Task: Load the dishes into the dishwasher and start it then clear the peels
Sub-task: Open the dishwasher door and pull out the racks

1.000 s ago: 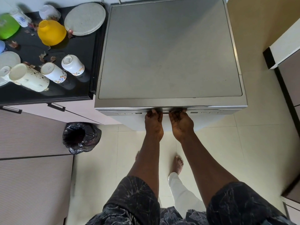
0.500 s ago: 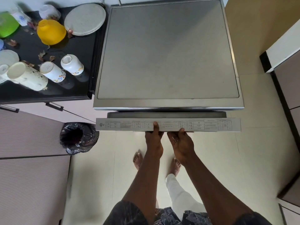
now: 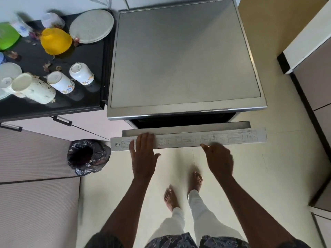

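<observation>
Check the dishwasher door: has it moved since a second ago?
Yes. The dishwasher door has swung out and down toward the person. It sat shut under the fixed steel top before; now a dark gap shows between them.

- The floor [image 3: 268,167] is pale cream tile with thin joints, under soft, even light.
- A black countertop [image 3: 86,99] fills the upper left. Below its front edge are pale pink cabinet fronts [image 3: 98,120] with dark bar handles [image 3: 62,120].
- Lower left stand ribbed grey-brown cabinet doors [image 3: 35,212] (a dark seam splits upper from lower).
- A bin [image 3: 87,156] lined with a black bag stands on the floor beside those doors, below the countertop's front right corner.
- Behind the countertop's back edge is a white wall [image 3: 71,4].
- A tan wall [image 3: 279,33] rises at the upper right.
- At the right edge is a white-topped unit [image 3: 308,42] with black edging.
</observation>
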The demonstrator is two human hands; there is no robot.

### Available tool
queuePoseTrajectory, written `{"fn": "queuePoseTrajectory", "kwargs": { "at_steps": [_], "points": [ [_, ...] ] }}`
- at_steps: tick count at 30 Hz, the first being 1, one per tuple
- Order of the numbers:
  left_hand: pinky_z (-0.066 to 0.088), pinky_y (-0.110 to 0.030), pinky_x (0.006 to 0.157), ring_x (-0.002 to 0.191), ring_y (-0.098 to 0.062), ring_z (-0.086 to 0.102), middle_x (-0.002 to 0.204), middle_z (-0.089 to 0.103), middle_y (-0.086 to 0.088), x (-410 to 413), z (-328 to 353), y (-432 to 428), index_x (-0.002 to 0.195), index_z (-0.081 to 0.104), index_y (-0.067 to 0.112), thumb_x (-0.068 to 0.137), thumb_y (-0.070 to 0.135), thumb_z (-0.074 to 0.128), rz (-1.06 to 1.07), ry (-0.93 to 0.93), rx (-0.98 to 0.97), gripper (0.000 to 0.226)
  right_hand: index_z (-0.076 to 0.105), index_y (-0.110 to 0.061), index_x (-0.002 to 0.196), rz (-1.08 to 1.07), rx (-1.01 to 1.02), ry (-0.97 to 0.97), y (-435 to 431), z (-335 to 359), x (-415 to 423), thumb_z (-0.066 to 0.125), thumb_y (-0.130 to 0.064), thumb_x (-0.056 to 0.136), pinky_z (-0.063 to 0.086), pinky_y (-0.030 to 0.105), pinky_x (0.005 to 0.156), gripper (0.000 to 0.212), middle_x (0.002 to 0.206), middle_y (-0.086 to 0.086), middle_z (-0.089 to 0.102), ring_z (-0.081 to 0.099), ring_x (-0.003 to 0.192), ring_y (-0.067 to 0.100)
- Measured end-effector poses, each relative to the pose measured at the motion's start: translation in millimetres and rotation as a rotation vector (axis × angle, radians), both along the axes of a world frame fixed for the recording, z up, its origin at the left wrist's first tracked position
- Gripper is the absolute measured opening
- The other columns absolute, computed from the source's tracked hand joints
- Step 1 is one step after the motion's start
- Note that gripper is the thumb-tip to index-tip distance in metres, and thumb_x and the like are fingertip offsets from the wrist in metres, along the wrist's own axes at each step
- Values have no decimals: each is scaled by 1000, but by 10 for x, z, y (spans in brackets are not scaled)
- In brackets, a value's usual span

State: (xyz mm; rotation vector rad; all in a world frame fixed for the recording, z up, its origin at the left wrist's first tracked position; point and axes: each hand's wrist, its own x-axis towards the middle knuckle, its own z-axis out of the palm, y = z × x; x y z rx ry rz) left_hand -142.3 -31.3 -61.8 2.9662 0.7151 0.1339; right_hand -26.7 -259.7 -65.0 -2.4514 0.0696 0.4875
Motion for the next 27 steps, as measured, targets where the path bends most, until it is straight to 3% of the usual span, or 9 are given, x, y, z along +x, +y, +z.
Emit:
{"fn": "queuePoseTrajectory", "kwargs": {
  "at_steps": [2, 4, 6, 8, 11, 14, 24, 27],
  "points": [
    [36, -44, 108, 121, -28, 52, 126, 57, -4, 54, -24, 181, 137, 50, 14, 69, 30, 84, -126, 31, 57, 78, 57, -11, 102, 218, -231, -394, -79, 135, 31, 76, -45, 83, 52, 45, 72, 43, 107, 10, 58, 60, 93, 36],
    [41, -41, 99, 108, -28, 56, 114, 58, -4, 103, -14, 326, 129, 54, 14, 69, 26, 82, -224, 68, 56, 67, 55, -9, 114, 403, -269, -569, -84, 195, 124, 81, -44, 73, 47, 48, 85, 59, 120, 14, 52, 53, 109, 37],
    [43, -41, 94, 101, -29, 57, 110, 59, -5, 124, 1, 397, 119, 57, 13, 66, 27, 84, -280, 107, 26, 61, 50, -10, 137, 606, -307, -536, -118, 91, 277, 80, -43, 68, 39, 48, 106, 82, 142, 15, 46, 44, 132, 37],
    [45, -41, 89, 95, -29, 56, 106, 59, -6, 81, 6, 418, 113, 58, 13, 65, 26, 83, -296, 125, 32, 56, 47, -12, 142, 757, -351, -493, -81, -23, 304, 83, -32, 71, 34, 48, 112, 82, 147, 15, 45, 43, 136, 36],
    [46, -41, 85, 90, -29, 55, 103, 59, -6, 64, -24, 351, 108, 58, 13, 65, 25, 82, -312, 134, 4, 51, 57, -11, 126, 781, -377, -604, -88, -18, 299, 72, -13, 80, 43, 46, 99, 48, 126, 12, 56, 55, 113, 35],
    [46, -40, 83, 89, -28, 53, 101, 58, -5, -37, -38, 342, 105, 57, 13, 65, 24, 82, -315, 138, -8, 48, 59, -10, 121, 800, -393, -631, -108, 6, 193, 69, -12, 81, 44, 44, 91, 41, 113, 8, 57, 55, 99, 33],
    [43, -38, 84, 96, -27, 51, 110, 54, -6, -382, -131, 140, 109, 55, 13, 66, 24, 81, -339, 187, -11, 51, 59, -11, 113, 835, -361, -577, -346, -156, -98, 72, -18, 82, 44, 41, 85, 33, 113, 10, 56, 53, 99, 31],
    [43, -42, 97, 118, -32, 50, 132, 51, -13, -505, -181, 29, 112, 55, 11, 72, 19, 74, -338, 188, -11, 45, 57, -9, 109, 850, -346, -561, -415, -209, -197, 71, -18, 81, 44, 42, 94, 33, 126, 14, 52, 51, 114, 34]
  ]
}}
